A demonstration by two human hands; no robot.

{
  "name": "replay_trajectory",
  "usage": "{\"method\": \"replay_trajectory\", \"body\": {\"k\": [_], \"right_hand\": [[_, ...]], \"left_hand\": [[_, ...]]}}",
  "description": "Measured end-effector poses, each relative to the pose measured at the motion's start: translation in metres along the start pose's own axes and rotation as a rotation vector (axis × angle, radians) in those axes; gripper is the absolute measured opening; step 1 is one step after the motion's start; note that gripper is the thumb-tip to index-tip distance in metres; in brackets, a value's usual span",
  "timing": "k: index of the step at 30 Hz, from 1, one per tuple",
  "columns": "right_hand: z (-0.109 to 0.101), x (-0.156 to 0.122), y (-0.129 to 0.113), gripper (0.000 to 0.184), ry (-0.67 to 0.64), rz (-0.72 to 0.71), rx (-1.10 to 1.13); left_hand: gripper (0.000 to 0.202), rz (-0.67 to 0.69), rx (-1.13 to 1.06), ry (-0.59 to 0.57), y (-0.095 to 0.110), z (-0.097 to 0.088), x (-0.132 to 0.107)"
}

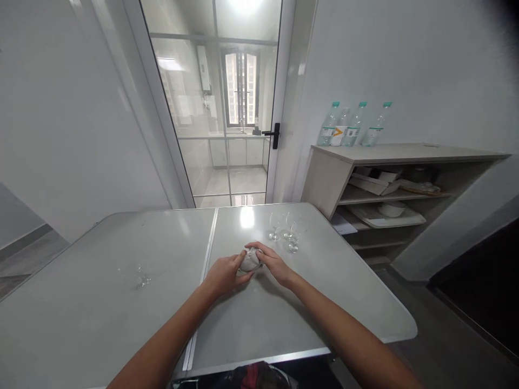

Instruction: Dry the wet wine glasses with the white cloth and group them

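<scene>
glass (249, 261), clamped between left hand (224, 274) and right hand (274, 262) over the counter (292, 319). risk: a hard squeeze may crack it; a slip may send it into the stemmed glasses (286, 235) just beyond.

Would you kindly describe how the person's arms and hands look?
Both the left hand and right hand are bare, without gloves. The forearms show no sleeves, watch or bands up to the picture's edge; rings are too small to tell.

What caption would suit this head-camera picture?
Left hand and right hand cup a small pale rounded object on a grey table, clear stemmed glasses beyond.
</scene>
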State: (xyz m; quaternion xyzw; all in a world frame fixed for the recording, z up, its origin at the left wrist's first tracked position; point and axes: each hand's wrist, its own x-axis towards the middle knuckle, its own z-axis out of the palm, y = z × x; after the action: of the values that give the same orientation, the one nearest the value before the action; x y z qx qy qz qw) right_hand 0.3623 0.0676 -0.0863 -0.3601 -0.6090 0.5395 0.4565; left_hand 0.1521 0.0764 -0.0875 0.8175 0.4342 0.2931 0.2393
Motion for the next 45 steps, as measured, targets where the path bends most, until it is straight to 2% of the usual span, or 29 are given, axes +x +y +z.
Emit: {"method": "replay_trajectory", "body": {"k": [2,4,6,7,8,10,13,15,17,20,22,25,30,32,34,39,42,45], "right_hand": [[-0.001,0.0,0.002,0.04,-0.006,0.01,0.026],[-0.004,-0.001,0.001,0.039,-0.007,0.002,0.057],[-0.008,-0.002,-0.002,0.038,-0.034,0.0,0.094],[-0.009,-0.001,-0.002,0.038,-0.054,0.001,0.106],[-0.01,-0.001,-0.003,0.037,-0.067,-0.004,0.104],[-0.01,0.0,-0.003,0.036,-0.057,-0.041,0.055],[-0.006,0.002,0.0,0.036,-0.014,-0.085,-0.035],[-0.004,0.002,0.002,0.039,-0.009,-0.08,-0.037],[-0.004,0.002,0.002,0.041,-0.018,-0.069,-0.017],[-0.007,0.0,0.0,0.042,-0.03,-0.062,-0.009],[-0.009,-0.001,-0.003,0.04,-0.023,-0.095,-0.013],[-0.009,-0.003,-0.005,0.038,-0.014,-0.161,0.012],[-0.005,-0.006,-0.007,0.037,0.018,-0.18,0.061],[-0.005,-0.008,-0.007,0.037,0.011,-0.183,0.062],[-0.006,-0.008,-0.007,0.037,-0.002,-0.201,0.064],[-0.008,-0.006,-0.003,0.044,-0.005,-0.202,-0.019],[-0.009,-0.003,0.002,0.042,0.101,-0.227,-0.049],[-0.012,0.001,0.005,0.038,0.233,-0.293,-0.111]], "left_hand": [[0.049,-0.039,-0.056,-0.038,0.003,0.001,0.0],[0.049,-0.186,-0.283,-0.191,0.009,0.002,0.0],[0.062,-0.381,-0.546,-0.387,0.017,0.002,0.001],[0.066,-0.451,-0.634,-0.451,0.02,0.002,0.002],[0.067,-0.479,-0.674,-0.466,0.021,0.002,0.003],[0.059,-0.392,-0.6,-0.352,0.021,0.004,0.003],[0.04,-0.133,-0.241,-0.073,0.013,0.006,0.003],[0.039,-0.044,-0.043,0.033,0.008,0.006,0.002],[0.045,-0.016,0.006,0.036,0.006,0.005,0.002],[0.034,-0.019,-0.137,-0.074,0.013,0.0,0.002],[0.037,-0.1,-0.311,-0.168,0.021,-0.001,0.002],[0.05,-0.294,-0.604,-0.291,0.028,-0.002,0.003],[0.057,-0.683,-1.077,-0.565,0.016,-0.003,0.005],[0.055,-0.744,-1.173,-0.646,0.009,-0.004,0.007],[0.054,-0.729,-1.197,-0.629,0.005,-0.005,0.008],[0.058,-0.572,-1.066,-0.459,0.005,-0.006,0.008],[0.06,-0.485,-0.977,-0.387,0.006,-0.003,0.007],[0.048,-0.342,-0.863,-0.324,0.005,0.001,0.008]]}}
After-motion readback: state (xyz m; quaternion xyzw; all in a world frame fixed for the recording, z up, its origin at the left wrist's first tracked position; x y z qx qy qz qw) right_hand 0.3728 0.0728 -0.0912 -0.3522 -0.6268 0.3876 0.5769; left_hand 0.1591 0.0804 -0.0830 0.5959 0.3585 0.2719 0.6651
